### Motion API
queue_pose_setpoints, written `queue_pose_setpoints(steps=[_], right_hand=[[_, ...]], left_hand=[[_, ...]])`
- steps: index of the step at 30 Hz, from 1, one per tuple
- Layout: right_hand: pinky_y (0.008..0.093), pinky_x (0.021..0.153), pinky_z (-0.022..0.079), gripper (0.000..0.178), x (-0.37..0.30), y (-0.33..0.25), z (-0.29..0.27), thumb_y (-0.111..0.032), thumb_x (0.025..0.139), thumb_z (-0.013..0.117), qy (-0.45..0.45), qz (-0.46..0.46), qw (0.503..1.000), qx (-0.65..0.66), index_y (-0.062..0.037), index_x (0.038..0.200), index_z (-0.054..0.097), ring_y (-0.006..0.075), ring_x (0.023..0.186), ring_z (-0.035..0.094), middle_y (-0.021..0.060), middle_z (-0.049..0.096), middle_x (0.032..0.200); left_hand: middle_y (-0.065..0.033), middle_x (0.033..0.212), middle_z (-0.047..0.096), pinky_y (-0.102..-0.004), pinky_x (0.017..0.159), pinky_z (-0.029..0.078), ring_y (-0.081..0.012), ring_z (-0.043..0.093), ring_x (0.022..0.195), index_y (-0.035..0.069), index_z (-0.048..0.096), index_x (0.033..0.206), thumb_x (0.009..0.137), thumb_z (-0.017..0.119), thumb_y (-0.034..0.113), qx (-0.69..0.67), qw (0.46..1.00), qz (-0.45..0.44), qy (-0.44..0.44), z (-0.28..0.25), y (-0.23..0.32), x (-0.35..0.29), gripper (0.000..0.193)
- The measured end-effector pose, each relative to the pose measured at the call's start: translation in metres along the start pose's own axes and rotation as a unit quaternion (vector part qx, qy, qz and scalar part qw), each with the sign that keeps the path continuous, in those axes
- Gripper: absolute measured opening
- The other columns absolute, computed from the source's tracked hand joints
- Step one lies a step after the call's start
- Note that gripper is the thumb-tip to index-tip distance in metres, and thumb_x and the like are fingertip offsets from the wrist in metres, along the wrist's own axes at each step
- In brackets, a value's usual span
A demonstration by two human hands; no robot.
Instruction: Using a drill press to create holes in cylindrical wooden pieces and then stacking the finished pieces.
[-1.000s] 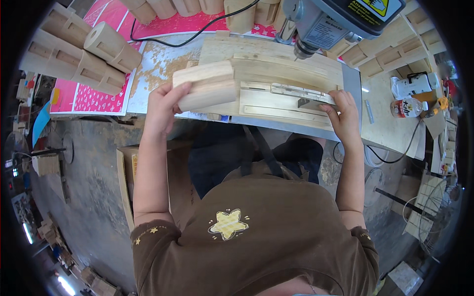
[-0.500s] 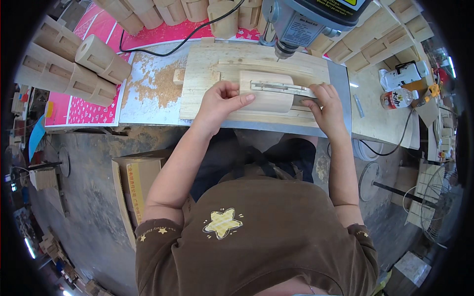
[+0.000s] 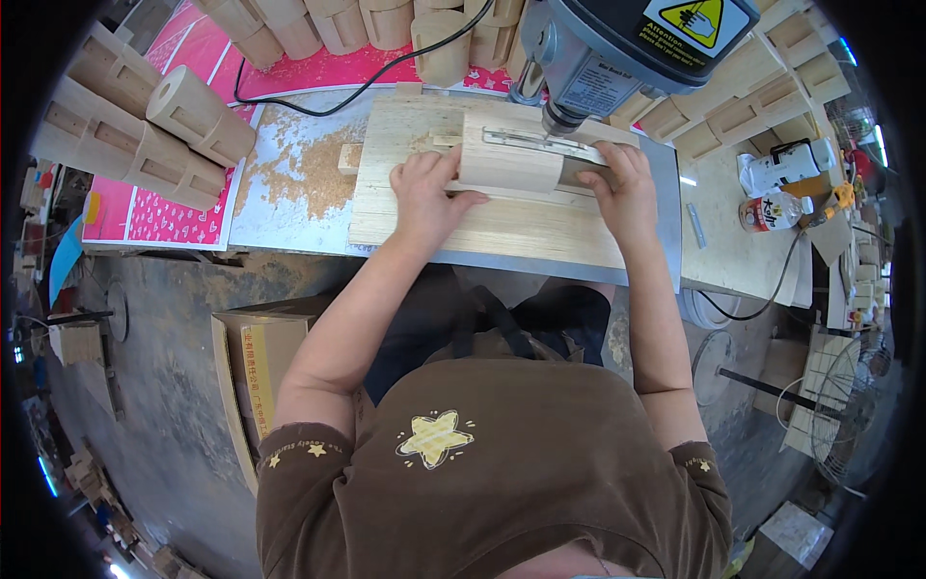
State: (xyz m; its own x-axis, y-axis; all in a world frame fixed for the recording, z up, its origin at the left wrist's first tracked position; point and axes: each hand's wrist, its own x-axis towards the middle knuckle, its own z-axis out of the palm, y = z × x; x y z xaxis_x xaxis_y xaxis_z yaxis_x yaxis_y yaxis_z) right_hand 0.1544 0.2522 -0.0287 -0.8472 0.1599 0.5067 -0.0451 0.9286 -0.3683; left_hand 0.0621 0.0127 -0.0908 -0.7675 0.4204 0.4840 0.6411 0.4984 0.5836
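A pale, rounded wooden block (image 3: 506, 172) lies lengthwise on a flat wooden board (image 3: 482, 236), below the drill chuck (image 3: 562, 119). Along its upper face runs a narrow slotted metal strip (image 3: 540, 142), which reaches past the block's right end beside a dark grey piece (image 3: 581, 172). My left hand (image 3: 427, 198) is closed on the block's left end, thumb along the near side. With thumb and fingers, my right hand (image 3: 627, 193) grips the strip's right end; its fingers hide exactly what else it holds. The chuck is just beyond the strip; whether a bit touches is unclear.
The grey bench drill (image 3: 608, 72) overhangs the work. Wooden blocks with recesses (image 3: 145, 135) are stacked at left, back and right. Sawdust (image 3: 299, 164) covers the table left of the board. A bottle (image 3: 775, 211) and a black cable (image 3: 386, 66) are nearby. A carton (image 3: 265, 372) stands below.
Both hands have moved the block and strip away from me and slightly left, closer under the chuck. The block has tilted, its slotted face turning farther from me.
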Motion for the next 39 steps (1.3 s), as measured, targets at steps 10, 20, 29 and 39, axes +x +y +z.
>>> queue_pose_setpoints(steps=[10,20,29,39], right_hand=[[0.0260,0.076,0.046,0.023,0.125,-0.034,-0.123,-0.018,0.092,0.054,0.323,0.020,0.896,0.303,-0.0019,0.106,0.061,0.0137,0.087,0.058,0.0067,0.061,0.093],[0.0270,0.049,0.036,0.018,0.053,-0.079,-0.112,-0.010,0.088,0.057,0.170,-0.034,0.985,-0.020,0.0016,0.075,0.062,0.0139,0.051,0.047,0.0096,0.047,0.055],[0.0333,0.063,0.042,0.010,-0.005,-0.029,0.000,-0.002,0.082,0.059,0.267,-0.100,0.956,0.073,-0.0015,0.091,0.064,0.0245,0.070,0.055,0.0125,0.059,0.081],[0.0219,0.052,0.032,0.037,0.139,-0.032,-0.126,-0.034,0.090,0.050,0.195,0.053,0.979,-0.011,-0.0004,0.081,0.064,0.0062,0.056,0.043,-0.0011,0.048,0.058]], left_hand=[[0.0012,0.078,0.052,-0.0379,0.081,0.028,-0.0205,0.049,0.084,0.015,0.062,0.112,0.057,0.080,0.028,0.008,0.999,0.023,-0.032,-0.006,-0.008,0.001,0.059],[0.0014,0.079,0.051,-0.0377,0.081,0.027,-0.0201,0.047,0.085,0.015,0.063,0.110,0.058,0.078,0.030,0.047,0.998,0.020,-0.025,-0.010,-0.009,-0.002,0.057],[0.0009,0.079,0.051,-0.0378,0.081,0.027,-0.0203,0.047,0.085,0.015,0.063,0.112,0.059,0.078,0.029,0.047,0.998,0.023,-0.030,-0.008,-0.007,0.000,0.057],[-0.0013,0.084,0.053,-0.0410,0.083,0.028,-0.0222,0.048,0.087,0.016,0.062,0.115,0.060,0.078,0.029,0.056,0.997,0.040,-0.025,0.011,0.016,0.004,0.059]])
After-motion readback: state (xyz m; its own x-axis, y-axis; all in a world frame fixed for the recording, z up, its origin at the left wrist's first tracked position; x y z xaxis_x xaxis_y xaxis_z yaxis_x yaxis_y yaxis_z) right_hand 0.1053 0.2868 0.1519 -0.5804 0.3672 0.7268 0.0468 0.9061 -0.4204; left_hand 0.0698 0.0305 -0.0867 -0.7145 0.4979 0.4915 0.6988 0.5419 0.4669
